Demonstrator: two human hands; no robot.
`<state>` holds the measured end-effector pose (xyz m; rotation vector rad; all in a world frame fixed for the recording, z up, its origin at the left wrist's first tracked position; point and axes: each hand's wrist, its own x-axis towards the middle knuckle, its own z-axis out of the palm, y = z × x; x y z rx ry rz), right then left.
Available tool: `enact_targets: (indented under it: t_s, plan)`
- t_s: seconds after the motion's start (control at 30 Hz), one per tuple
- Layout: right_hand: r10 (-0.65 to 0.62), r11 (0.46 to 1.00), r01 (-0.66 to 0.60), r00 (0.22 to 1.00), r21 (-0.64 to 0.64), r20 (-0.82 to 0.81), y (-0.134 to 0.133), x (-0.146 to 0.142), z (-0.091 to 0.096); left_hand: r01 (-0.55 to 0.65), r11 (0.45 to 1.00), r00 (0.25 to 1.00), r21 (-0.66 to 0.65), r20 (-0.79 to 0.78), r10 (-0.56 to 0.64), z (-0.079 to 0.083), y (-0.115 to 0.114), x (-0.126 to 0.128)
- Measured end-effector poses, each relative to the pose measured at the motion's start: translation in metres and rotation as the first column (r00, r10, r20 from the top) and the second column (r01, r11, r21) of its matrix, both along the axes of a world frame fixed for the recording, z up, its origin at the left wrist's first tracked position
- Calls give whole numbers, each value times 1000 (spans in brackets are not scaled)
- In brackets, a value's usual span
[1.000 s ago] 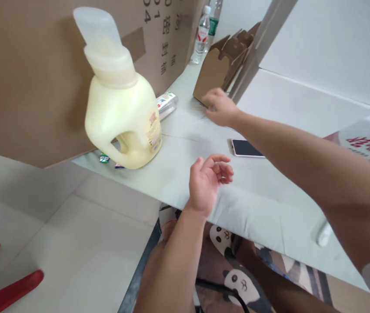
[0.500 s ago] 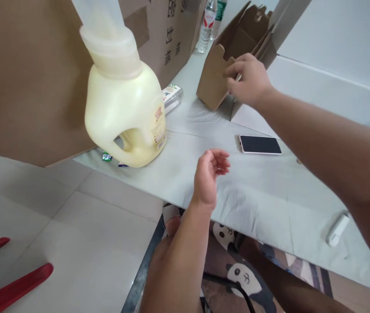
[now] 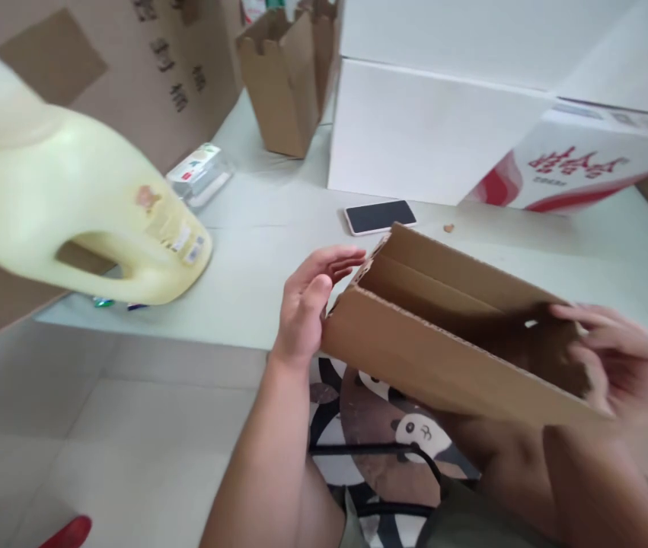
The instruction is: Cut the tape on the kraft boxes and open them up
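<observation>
An open-topped brown cardboard box (image 3: 415, 335), long and narrow, is held tilted above the near edge of the table. My left hand (image 3: 306, 304) cups its left end, thumb near the corner and fingers along the end wall. At the other end my right hand (image 3: 626, 354), slightly blurred, grips the wall with fingers over the rim inside. A small hole shows in the box near the right hand. Another brown cardboard box (image 3: 283, 91) with notched rims stands upright at the back of the table.
A large pale-yellow jug (image 3: 78, 198) stands at left before a big carton (image 3: 129, 68). A phone (image 3: 381, 217) and a clear plastic pack (image 3: 201, 171) lie on the covered table (image 3: 255, 266). White boxes (image 3: 415, 137) stand behind. Red legs (image 3: 69, 533) show on the floor.
My right hand has come from the back boxes toward me with one cardboard box. My left hand now meets its left end. The view has shifted right.
</observation>
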<state>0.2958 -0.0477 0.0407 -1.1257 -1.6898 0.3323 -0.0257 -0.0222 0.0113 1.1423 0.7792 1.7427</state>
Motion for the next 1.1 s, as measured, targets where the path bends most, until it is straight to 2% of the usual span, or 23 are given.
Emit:
enact_targets:
  t_s: [0.07,0.23,0.33,0.5,0.63,0.67,0.8,0.93,1.1]
  plan:
    - [-114,989,122,990,89,-85,3,0,-13,44,999,998,4,-39,-44,2,4,13]
    - [134,991,-135,989,6,61,7,6,-28,10,1000,993,-11,-116,-11,2,17,33]
    - [115,992,-117,992,43,57,5,20,-30,26,1000,981,-8,-192,-27,0,25,42]
    - [36,998,-34,999,62,-25,3,30,-42,5,999,965,-51,-262,-18,-2,33,55]
    - [-103,981,132,975,142,-198,2,26,-52,-22,995,969,-94,-247,-2,-3,32,59]
    - [-96,982,132,964,135,-247,1,25,-52,-23,996,967,-91,-255,-1,-4,31,59]
    - [36,995,1,934,103,-356,-6,17,-41,-34,999,959,-40,-281,22,-7,28,58]
    - [20,998,-5,976,69,-217,-14,14,-32,-48,998,965,-50,-259,34,-6,27,57]
    - [-20,999,24,995,32,-103,-16,16,-36,-19,991,986,-133,-166,-3,-6,25,58]
